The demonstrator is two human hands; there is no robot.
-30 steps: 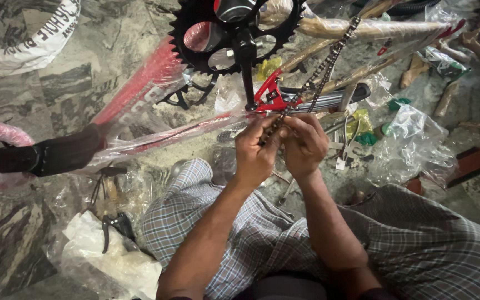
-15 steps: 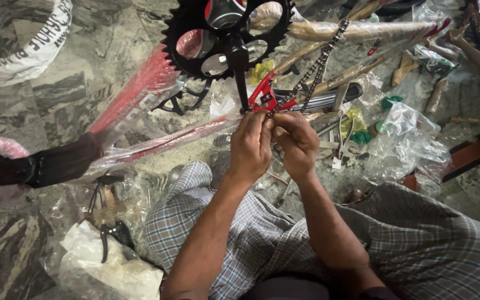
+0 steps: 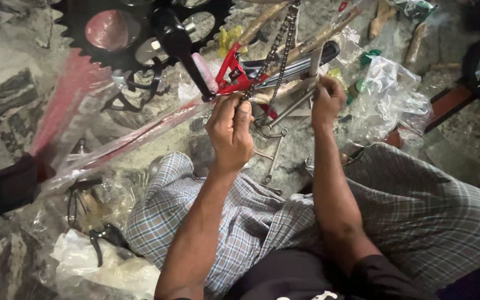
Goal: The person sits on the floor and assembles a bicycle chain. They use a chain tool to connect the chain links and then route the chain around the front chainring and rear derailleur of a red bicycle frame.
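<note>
The chainring (image 3: 134, 33) at upper left is matt black metal, its crank arm (image 3: 181, 47) smoother with a dull sheen. The chain (image 3: 278, 53) looks like greasy, dark steel. A red tool (image 3: 230, 72) at centre has a glossy painted finish. The frame tube (image 3: 112, 147) is wrapped in crinkled clear plastic film, shiny over red paint. Clear plastic bags (image 3: 387, 97) at right glint. The wrench (image 3: 273, 158) is bare grey metal. The floor (image 3: 6, 94) is rough, mottled stone. The checked cloth (image 3: 240, 222) is soft woven cotton.

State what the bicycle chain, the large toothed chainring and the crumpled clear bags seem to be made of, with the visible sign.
Linked bicycle chain: metal, dull grey links. Large black toothed chainring: probably painted or coated metal, matte with crisp teeth. Crumpled clear bags: thin plastic film, see-through and glinting at the creases.
</note>
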